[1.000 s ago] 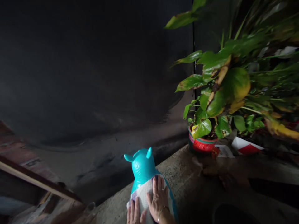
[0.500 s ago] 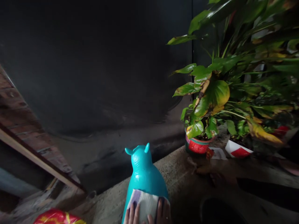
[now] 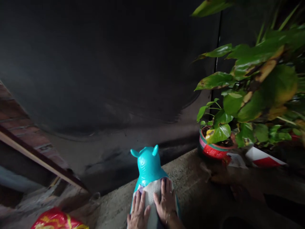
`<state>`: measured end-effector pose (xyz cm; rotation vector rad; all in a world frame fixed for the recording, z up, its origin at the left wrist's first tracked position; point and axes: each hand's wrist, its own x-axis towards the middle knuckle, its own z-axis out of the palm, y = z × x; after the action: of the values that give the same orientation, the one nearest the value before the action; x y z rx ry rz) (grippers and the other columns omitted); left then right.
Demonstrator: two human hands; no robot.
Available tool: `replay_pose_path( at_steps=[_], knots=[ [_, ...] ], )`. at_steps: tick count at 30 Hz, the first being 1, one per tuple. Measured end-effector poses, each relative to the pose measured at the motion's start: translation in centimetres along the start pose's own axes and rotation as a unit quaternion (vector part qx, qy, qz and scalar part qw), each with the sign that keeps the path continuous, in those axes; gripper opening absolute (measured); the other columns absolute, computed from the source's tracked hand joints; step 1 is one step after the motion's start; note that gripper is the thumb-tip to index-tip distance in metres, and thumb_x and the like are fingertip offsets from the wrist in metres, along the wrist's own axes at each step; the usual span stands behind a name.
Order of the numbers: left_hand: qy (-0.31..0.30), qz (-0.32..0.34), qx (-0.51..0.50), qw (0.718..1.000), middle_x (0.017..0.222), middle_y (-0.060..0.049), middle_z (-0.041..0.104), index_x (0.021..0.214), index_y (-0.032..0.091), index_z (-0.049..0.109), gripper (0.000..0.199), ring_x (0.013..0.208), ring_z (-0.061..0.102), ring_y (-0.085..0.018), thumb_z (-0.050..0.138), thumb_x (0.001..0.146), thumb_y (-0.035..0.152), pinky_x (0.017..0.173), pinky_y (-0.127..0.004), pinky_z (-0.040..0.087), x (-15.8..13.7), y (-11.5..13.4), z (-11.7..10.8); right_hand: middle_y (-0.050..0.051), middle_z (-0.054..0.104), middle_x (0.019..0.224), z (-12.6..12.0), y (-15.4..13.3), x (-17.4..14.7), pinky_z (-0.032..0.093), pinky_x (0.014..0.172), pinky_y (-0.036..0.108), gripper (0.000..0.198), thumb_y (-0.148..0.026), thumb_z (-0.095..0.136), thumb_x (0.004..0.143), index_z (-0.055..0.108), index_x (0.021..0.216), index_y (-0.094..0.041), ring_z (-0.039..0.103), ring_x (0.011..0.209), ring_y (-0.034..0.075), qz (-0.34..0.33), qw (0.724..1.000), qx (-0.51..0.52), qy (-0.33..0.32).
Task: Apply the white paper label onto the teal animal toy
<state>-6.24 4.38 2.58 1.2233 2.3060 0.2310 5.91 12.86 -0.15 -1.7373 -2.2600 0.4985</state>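
A shiny turquoise animal-shaped toy (image 3: pixel 149 162) with two small ears stands low in the middle of the view, its head toward the dark wall. Over its back lies a whitish cloth (image 3: pixel 150 192) with a purple patch near its left corner. My left hand (image 3: pixel 138 211) rests flat on the cloth's left side, fingers spread. On the right side my right hand (image 3: pixel 165 202) presses flat on the cloth, fingers outstretched toward the toy's neck. The toy's lower body is hidden beneath the cloth and hands.
A leafy plant in a red pot (image 3: pixel 215 149) stands at the right, beside a white-and-red container (image 3: pixel 264 157). A red and yellow bag (image 3: pixel 56 219) lies at the lower left, below a sloping wooden beam (image 3: pixel 45 163). A dark wall (image 3: pixel 107 79) rises ahead.
Both hands and the cloth have moved forward up the toy's back toward its neck. The view has shifted, so the plant sits farther right and nearer.
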Motion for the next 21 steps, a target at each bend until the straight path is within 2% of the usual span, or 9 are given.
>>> replay_pose_path(
  at_steps=[6,9,12,14,16,18,19,21],
  knots=[
    [0.019,-0.004,-0.021,1.000,0.163,0.002,-0.008,0.152,0.028,0.009,0.060,0.151,-0.012,-0.022,0.016,0.095,0.044,0.115,-0.067,0.025,3.3,0.3,0.0,0.011,0.018,0.159,-0.3,-0.4,3.0,0.032,0.116,0.052,0.066,-0.046,0.036,0.096,0.022,0.152,-0.014,0.021,0.147,0.029,-0.024,1.000,0.014,-0.013],
    [0.026,-0.013,-0.011,1.000,0.164,0.000,-0.006,0.152,0.027,0.011,0.060,0.151,-0.009,-0.022,0.017,0.095,0.043,0.116,-0.066,0.025,2.8,0.3,0.4,0.011,0.019,0.159,-0.7,-0.5,3.1,0.033,0.115,0.053,0.065,-0.046,0.035,0.096,0.023,0.152,-0.014,0.022,0.147,0.030,-0.028,0.999,0.009,-0.014],
    [0.034,0.002,-0.017,0.999,0.164,0.000,-0.005,0.152,0.028,0.012,0.060,0.152,-0.007,-0.022,0.019,0.095,0.045,0.117,-0.065,0.023,1.3,0.8,0.4,0.013,0.017,0.159,-1.7,-1.0,1.7,0.028,0.114,0.064,0.063,-0.042,0.037,0.096,0.023,0.152,-0.015,0.018,0.147,0.034,0.006,0.999,-0.018,-0.030],
    [0.028,0.013,-0.027,0.999,0.164,0.001,-0.007,0.152,0.030,0.010,0.061,0.152,-0.007,-0.021,0.020,0.095,0.047,0.117,-0.066,0.020,0.5,1.2,0.2,0.013,0.018,0.160,-2.0,-1.3,-0.9,0.025,0.113,0.068,0.057,-0.033,0.036,0.097,0.028,0.151,-0.018,0.016,0.148,0.036,-0.002,0.999,-0.033,-0.034],
    [0.023,0.016,-0.034,0.999,0.164,0.002,-0.007,0.152,0.032,0.009,0.060,0.152,-0.006,-0.021,0.021,0.095,0.046,0.117,-0.068,0.019,0.0,1.5,-0.1,0.012,0.024,0.159,-1.9,-1.3,-5.1,0.026,0.114,0.064,0.050,-0.027,0.037,0.097,0.038,0.147,-0.024,0.020,0.147,0.034,-0.094,0.995,-0.020,-0.029],
    [0.024,0.019,-0.038,0.999,0.164,0.002,-0.006,0.152,0.034,0.010,0.059,0.152,-0.006,-0.022,0.021,0.095,0.046,0.116,-0.069,0.019,-0.1,1.6,-0.3,0.010,0.037,0.153,-1.6,-0.9,-10.2,0.033,0.113,0.058,0.044,-0.032,0.046,0.096,0.047,0.140,-0.029,0.036,0.140,0.030,-0.216,0.976,0.012,-0.021],
    [0.026,0.020,-0.040,0.999,0.164,0.002,-0.005,0.152,0.033,0.011,0.059,0.152,-0.005,-0.023,0.021,0.095,0.047,0.115,-0.070,0.020,-0.1,1.6,-0.4,0.010,0.040,0.151,-1.6,-0.6,-12.7,0.038,0.111,0.056,0.046,-0.038,0.055,0.094,0.049,0.138,-0.027,0.042,0.135,0.029,-0.233,0.972,0.012,-0.024],
    [0.028,0.024,-0.043,0.998,0.165,0.000,-0.004,0.152,0.032,0.012,0.060,0.152,-0.005,-0.024,0.021,0.095,0.048,0.114,-0.071,0.021,-0.1,1.6,-0.6,0.009,0.045,0.145,-1.7,0.0,-16.7,0.045,0.105,0.051,0.043,-0.044,0.058,0.093,0.054,0.131,-0.025,0.050,0.125,0.025,-0.242,0.970,0.005,-0.016]
  ],
)
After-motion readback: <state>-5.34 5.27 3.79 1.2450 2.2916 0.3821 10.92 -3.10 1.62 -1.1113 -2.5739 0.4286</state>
